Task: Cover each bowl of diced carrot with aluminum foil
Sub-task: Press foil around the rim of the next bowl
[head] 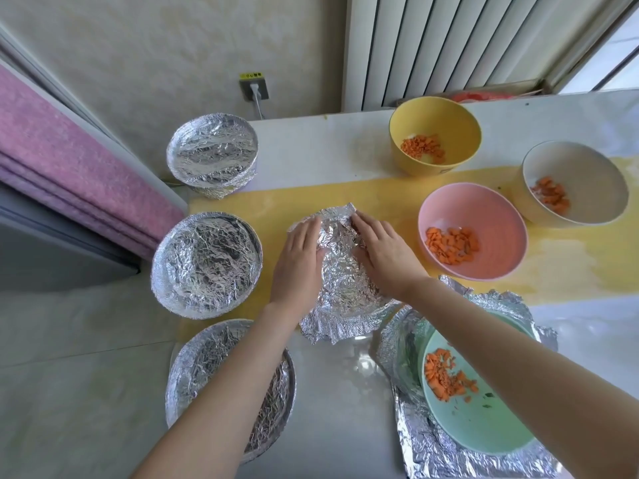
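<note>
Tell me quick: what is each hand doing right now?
Left hand: open, straight fingers pressing on the crumpled foil.
Right hand: open, fingers pressing the same foil.

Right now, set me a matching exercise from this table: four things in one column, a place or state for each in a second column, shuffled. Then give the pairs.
Column one:
1. yellow bowl
2. pink bowl
3. green bowl
4. crumpled foil

Column two:
A. uncovered, sitting on a spread foil sheet
B. pressed under the left hand and the right hand
C. farthest back, nearest the radiator
D. uncovered, just to the right of the right hand

Pairs: 1-C, 2-D, 3-A, 4-B
</note>
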A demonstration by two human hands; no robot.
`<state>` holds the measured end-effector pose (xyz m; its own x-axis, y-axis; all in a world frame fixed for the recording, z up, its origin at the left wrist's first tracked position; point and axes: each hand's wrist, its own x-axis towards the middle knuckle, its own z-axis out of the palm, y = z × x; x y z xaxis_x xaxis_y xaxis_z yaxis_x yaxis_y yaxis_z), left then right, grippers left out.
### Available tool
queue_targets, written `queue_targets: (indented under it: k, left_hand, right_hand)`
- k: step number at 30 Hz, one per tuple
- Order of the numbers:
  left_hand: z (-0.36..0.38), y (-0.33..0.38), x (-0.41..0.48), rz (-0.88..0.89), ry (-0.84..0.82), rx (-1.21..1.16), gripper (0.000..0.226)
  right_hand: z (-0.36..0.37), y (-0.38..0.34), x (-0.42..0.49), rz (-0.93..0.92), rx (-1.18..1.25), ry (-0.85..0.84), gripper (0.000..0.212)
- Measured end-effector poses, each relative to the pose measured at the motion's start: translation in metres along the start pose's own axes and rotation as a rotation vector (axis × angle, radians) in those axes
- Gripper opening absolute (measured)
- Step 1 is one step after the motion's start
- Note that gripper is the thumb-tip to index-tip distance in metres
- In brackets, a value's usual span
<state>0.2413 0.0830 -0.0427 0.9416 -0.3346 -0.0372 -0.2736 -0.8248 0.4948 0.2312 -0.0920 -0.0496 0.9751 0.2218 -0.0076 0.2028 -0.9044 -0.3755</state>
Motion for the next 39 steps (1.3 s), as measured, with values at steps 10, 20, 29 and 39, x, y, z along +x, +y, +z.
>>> queue_targets:
  k: [10,20,29,39]
  left_hand:
    - [-0.005,0.0,0.02,0.051,0.016,0.054,0.045]
    - [-0.006,-0.009,0.026,-0.151,0.09,-0.372,0.031]
    - [-0.004,-0.004,0.019,-0.158,0.175,-0.294,0.03]
    - [0.007,0.012,-0.02,-0.413,0.191,-0.251,0.073]
  right_hand:
    - [-0.008,-0.004,0.041,-0.018,0.081,-0.058,0.039]
    - [-0.006,0.001,0.05,0.077,0.23,-0.082,0.024]
    - [-0.006,-0.002,0.05,0.06,0.22,-0.06,0.026]
    - [-0.005,-0.018,0.03,0.142,0.202,0.019,0.045]
